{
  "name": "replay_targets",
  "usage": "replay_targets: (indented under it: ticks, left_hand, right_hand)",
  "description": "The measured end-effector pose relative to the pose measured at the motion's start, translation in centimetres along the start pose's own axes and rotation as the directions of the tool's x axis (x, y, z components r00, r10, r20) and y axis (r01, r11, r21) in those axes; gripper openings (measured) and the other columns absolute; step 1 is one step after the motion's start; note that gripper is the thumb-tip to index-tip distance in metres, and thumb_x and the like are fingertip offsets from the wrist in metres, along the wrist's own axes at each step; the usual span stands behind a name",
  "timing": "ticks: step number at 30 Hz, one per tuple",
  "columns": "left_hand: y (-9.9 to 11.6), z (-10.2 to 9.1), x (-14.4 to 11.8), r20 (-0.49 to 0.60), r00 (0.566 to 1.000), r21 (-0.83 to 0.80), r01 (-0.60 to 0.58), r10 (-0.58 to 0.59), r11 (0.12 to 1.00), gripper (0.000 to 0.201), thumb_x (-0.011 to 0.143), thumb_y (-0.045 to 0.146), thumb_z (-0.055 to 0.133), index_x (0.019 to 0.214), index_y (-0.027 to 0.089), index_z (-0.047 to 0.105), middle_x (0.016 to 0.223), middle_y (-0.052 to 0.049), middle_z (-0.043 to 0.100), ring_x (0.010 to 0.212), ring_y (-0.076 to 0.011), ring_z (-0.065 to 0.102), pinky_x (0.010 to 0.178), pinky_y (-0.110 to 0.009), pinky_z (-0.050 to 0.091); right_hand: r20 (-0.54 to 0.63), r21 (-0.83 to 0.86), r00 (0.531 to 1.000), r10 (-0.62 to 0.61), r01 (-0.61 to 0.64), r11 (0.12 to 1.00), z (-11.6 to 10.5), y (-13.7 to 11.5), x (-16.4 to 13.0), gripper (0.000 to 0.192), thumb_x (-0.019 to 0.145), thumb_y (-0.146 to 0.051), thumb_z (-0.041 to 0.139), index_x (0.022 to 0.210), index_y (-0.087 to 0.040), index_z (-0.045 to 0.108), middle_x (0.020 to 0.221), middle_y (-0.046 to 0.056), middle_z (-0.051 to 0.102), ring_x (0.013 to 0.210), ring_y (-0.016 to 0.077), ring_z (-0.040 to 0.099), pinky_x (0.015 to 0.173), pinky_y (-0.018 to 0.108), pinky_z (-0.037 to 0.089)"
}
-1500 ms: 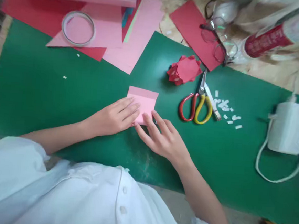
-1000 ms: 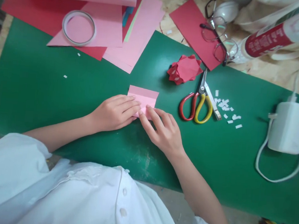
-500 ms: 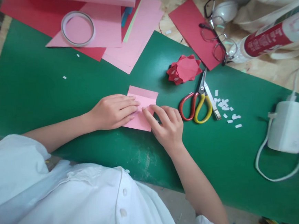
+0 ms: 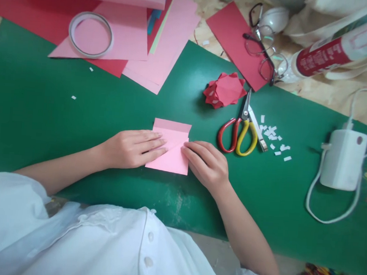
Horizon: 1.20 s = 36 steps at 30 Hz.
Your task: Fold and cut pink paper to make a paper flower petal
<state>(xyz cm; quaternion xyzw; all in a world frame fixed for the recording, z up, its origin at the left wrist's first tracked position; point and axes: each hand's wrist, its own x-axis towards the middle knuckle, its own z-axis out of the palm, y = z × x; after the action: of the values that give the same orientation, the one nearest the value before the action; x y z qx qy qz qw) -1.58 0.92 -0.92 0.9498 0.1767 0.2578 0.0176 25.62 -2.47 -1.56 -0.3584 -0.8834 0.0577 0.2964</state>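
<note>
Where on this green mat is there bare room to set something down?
The widest free patch of the green mat lies left of the left hand, below the tape ring, with only tiny scraps. Another lies between the scissors and the white charger, below the paper bits. It is crowded around the pink paper and red flower.

Head-worn view, steeply downward, close over green mat [image 4: 45, 114], far edge probably cropped

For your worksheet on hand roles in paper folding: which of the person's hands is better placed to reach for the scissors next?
Probably the right hand. It rests at the right edge of the small folded pink paper, on the side where the red-and-yellow-handled scissors lie. The left hand lies flat on the paper's left side, farther away.
</note>
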Motion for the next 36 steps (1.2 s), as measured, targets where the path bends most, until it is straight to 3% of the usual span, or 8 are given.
replay_targets:
  ticks: [11, 19, 27, 36]
  left_hand:
    - [0.4, -0.4, 0.0, 0.049, 0.998, -0.020, 0.047, -0.046, 0.999, 0.022, 0.095, 0.012, 0.061, 0.114, 0.017, 0.071, 0.116, -0.008, 0.077, 0.115, -0.0194, 0.071, 0.106, -0.032, 0.057]
    - [1.5, -0.7, 0.3, 0.086, 0.995, 0.051, 0.038, -0.042, 0.998, 0.036, 0.093, 0.025, 0.070, 0.128, 0.029, 0.065, 0.124, -0.008, 0.073, 0.115, -0.0246, 0.072, 0.099, -0.037, 0.061]
    - [3.3, -1.4, 0.2, 0.266, 0.951, 0.000, 0.162, -0.156, 0.987, 0.041, 0.095, 0.024, 0.061, 0.136, 0.018, 0.062, 0.143, -0.019, 0.060, 0.133, -0.0357, 0.058, 0.107, -0.050, 0.055]
    - [3.3, -1.2, 0.0, 0.251, 0.951, -0.043, 0.199, -0.182, 0.979, 0.039, 0.094, 0.018, 0.057, 0.132, 0.011, 0.063, 0.142, -0.018, 0.060, 0.137, -0.0328, 0.055, 0.112, -0.046, 0.051]
  right_hand:
    - [-0.057, -0.070, 0.995, 0.082, -0.086, 0.994, -0.3, -0.3, 0.3, 0.024, 0.089, -0.007, 0.069, 0.109, -0.019, 0.071, 0.106, 0.009, 0.076, 0.099, 0.0225, 0.068, 0.082, 0.035, 0.057]
    - [-0.017, -0.097, 1.000, 0.022, -0.024, 0.995, -0.6, -0.6, 0.4, 0.015, 0.093, -0.006, 0.066, 0.103, -0.016, 0.070, 0.106, 0.008, 0.076, 0.098, 0.0203, 0.067, 0.081, 0.033, 0.055]
    - [-0.011, -0.182, 1.000, -0.003, 0.001, 0.983, -0.7, -0.7, 0.4, 0.020, 0.090, -0.007, 0.068, 0.105, -0.019, 0.071, 0.110, 0.006, 0.076, 0.101, 0.0209, 0.068, 0.081, 0.035, 0.050]
    - [-0.038, -0.201, 0.993, 0.109, -0.115, 0.973, -0.4, -0.5, 0.6, 0.021, 0.088, -0.014, 0.074, 0.107, -0.024, 0.072, 0.103, 0.002, 0.077, 0.098, 0.0203, 0.067, 0.082, 0.035, 0.047]
